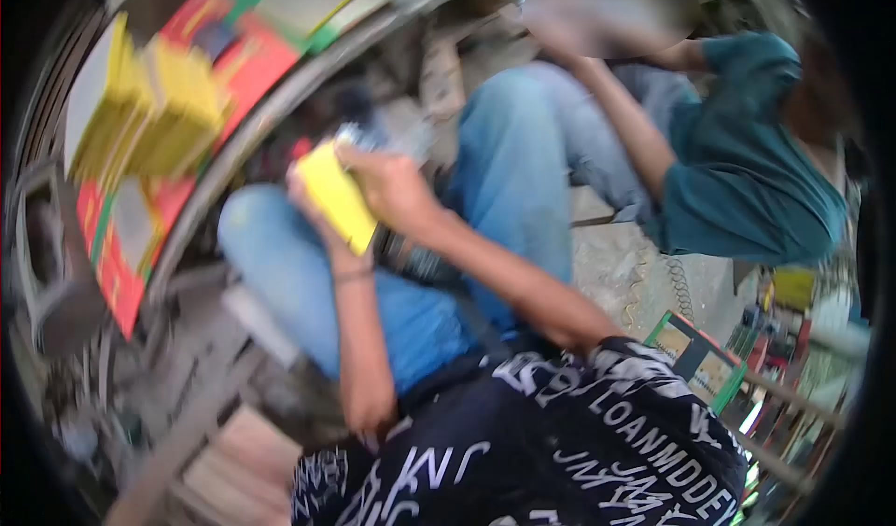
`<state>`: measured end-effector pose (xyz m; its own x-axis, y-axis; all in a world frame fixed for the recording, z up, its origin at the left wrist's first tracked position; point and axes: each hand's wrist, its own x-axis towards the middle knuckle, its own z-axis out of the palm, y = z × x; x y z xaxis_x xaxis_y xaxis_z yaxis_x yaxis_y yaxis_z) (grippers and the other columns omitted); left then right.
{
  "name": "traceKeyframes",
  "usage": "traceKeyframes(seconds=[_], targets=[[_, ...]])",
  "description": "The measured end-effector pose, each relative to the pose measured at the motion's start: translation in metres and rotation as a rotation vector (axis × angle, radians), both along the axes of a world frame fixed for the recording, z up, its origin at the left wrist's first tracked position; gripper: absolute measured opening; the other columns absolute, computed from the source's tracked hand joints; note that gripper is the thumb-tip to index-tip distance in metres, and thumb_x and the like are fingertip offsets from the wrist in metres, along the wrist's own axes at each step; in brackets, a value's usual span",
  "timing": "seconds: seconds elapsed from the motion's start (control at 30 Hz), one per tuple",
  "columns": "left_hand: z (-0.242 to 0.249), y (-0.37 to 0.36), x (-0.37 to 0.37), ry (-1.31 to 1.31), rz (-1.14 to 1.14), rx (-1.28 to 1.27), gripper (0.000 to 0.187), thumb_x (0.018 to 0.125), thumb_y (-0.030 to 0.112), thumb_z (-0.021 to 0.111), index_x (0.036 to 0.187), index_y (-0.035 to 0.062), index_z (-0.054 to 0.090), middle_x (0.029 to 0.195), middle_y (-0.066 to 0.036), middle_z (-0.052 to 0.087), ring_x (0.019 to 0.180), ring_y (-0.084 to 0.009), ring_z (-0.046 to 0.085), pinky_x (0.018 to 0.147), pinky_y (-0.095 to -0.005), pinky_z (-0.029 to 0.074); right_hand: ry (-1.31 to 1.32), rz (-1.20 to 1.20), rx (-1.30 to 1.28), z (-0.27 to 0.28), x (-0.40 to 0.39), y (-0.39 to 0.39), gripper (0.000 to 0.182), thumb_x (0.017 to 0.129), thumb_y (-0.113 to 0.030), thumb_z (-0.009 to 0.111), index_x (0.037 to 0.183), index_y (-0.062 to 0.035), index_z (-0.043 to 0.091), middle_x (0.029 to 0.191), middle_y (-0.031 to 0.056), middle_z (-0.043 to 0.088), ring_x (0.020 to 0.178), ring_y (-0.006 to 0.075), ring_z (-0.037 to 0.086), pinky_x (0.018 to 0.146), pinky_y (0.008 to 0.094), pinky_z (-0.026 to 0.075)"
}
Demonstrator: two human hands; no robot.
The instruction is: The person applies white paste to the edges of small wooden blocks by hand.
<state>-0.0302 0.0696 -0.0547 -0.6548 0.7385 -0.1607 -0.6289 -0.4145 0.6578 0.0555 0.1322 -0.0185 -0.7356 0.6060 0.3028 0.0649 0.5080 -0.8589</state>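
In front of my lap, both hands hold a bright yellow, flat rectangular piece [338, 197], which looks like a small booklet or pad. My left hand [317, 210] is wrapped round its lower left side, partly hidden behind it. From the right, my right hand [392, 182] grips the upper right edge with bent fingers. Motion blur smears the fingers and the piece. Beyond the hands, to the upper left, stand stacks of similar yellow-edged pieces [175, 106] on a red and green sheet [245, 76].
A grey rim [257, 106] runs between my knees and the stacks. Another person in a teal shirt [747, 171] sits close at the upper right. A green-framed board [693, 358] and coiled wires [679, 288] are at right, and wooden pieces [245, 461] at lower left.
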Motion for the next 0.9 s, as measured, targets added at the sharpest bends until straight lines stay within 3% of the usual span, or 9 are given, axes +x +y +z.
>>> traceKeyframes(seconds=[0.03,0.1,0.17,0.23,0.37,0.43,0.77,0.83,0.9], targets=[[0.006,0.018,0.013,0.073,0.151,-0.145,0.066,0.088,0.061,0.036,0.120,0.0057,0.050,0.113,-0.008,0.056,0.104,-0.0225,0.053,0.092,-0.0382,0.043,-0.203,-0.012,-0.113,0.000,0.000,0.025,0.033,0.083,-0.001,0.051,0.115,-0.0008,0.060,0.097,0.0234,0.064,0.085,0.0314,0.067,0.075,0.0345,0.053],[0.002,0.011,-0.001,-0.135,0.004,-0.015,0.068,0.089,0.062,0.034,0.123,0.0054,0.049,0.118,-0.011,0.054,0.109,-0.0250,0.052,0.096,-0.0396,0.041,-0.157,-0.031,-0.187,0.044,0.011,-0.003,0.030,0.085,-0.004,0.052,0.114,-0.0021,0.061,0.094,0.0224,0.065,0.078,0.0288,0.067,0.071,0.0342,0.054],[0.028,0.015,0.013,-0.149,0.026,-0.107,0.066,0.090,0.061,0.034,0.124,0.0056,0.048,0.120,-0.010,0.052,0.110,-0.0239,0.051,0.096,-0.0386,0.040,0.383,-0.066,0.045,0.042,0.006,-0.005,0.026,0.087,-0.009,0.052,0.111,-0.0031,0.061,0.082,0.0231,0.064,0.067,0.0278,0.066,0.062,0.0363,0.053],[0.039,0.024,0.022,-0.132,0.029,-0.080,0.067,0.089,0.062,0.033,0.122,0.0051,0.048,0.113,-0.009,0.053,0.103,-0.0240,0.054,0.091,-0.0380,0.043,0.094,-0.135,0.017,0.016,0.001,0.019,0.023,0.088,-0.011,0.050,0.107,-0.0023,0.060,0.083,0.0243,0.064,0.074,0.0348,0.066,0.065,0.0390,0.053],[0.012,0.035,0.004,0.235,0.011,-0.164,0.064,0.090,0.063,0.035,0.120,0.0071,0.047,0.109,-0.007,0.052,0.098,-0.0198,0.054,0.088,-0.0356,0.043,0.207,-0.037,-0.043,0.037,0.016,0.024,0.025,0.091,-0.010,0.051,0.113,-0.0055,0.061,0.100,0.0203,0.064,0.090,0.0306,0.064,0.078,0.0350,0.049],[-0.008,0.030,0.012,0.082,-0.005,-0.125,0.066,0.088,0.064,0.035,0.120,0.0073,0.047,0.111,-0.007,0.052,0.100,-0.0205,0.054,0.088,-0.0355,0.043,0.246,0.039,-0.147,0.041,0.032,0.009,0.027,0.092,-0.010,0.052,0.117,-0.0076,0.061,0.111,0.0176,0.064,0.100,0.0279,0.063,0.087,0.0324,0.047],[0.032,0.026,0.031,-0.008,0.024,-0.074,0.068,0.090,0.062,0.031,0.124,0.0042,0.046,0.112,-0.008,0.052,0.100,-0.0212,0.053,0.088,-0.0357,0.043,0.177,-0.108,0.039,0.022,0.024,0.001,0.019,0.091,-0.007,0.050,0.105,-0.0034,0.062,0.091,0.0146,0.065,0.082,0.0277,0.064,0.071,0.0345,0.050],[0.003,0.025,0.010,0.047,0.038,-0.020,0.069,0.090,0.062,0.032,0.121,0.0024,0.048,0.111,-0.009,0.053,0.100,-0.0215,0.052,0.089,-0.0359,0.043,-0.093,-0.087,-0.050,0.033,0.025,-0.007,0.019,0.093,-0.008,0.049,0.107,-0.0039,0.062,0.093,0.0147,0.064,0.085,0.0273,0.063,0.072,0.0342,0.050],[-0.016,0.019,0.002,0.003,-0.020,-0.020,0.069,0.090,0.062,0.032,0.121,0.0023,0.048,0.112,-0.009,0.052,0.101,-0.0212,0.052,0.089,-0.0359,0.043,0.012,-0.105,0.027,0.033,0.027,-0.009,0.020,0.092,-0.008,0.049,0.107,-0.0040,0.062,0.094,0.0148,0.065,0.086,0.0278,0.063,0.074,0.0345,0.050]])
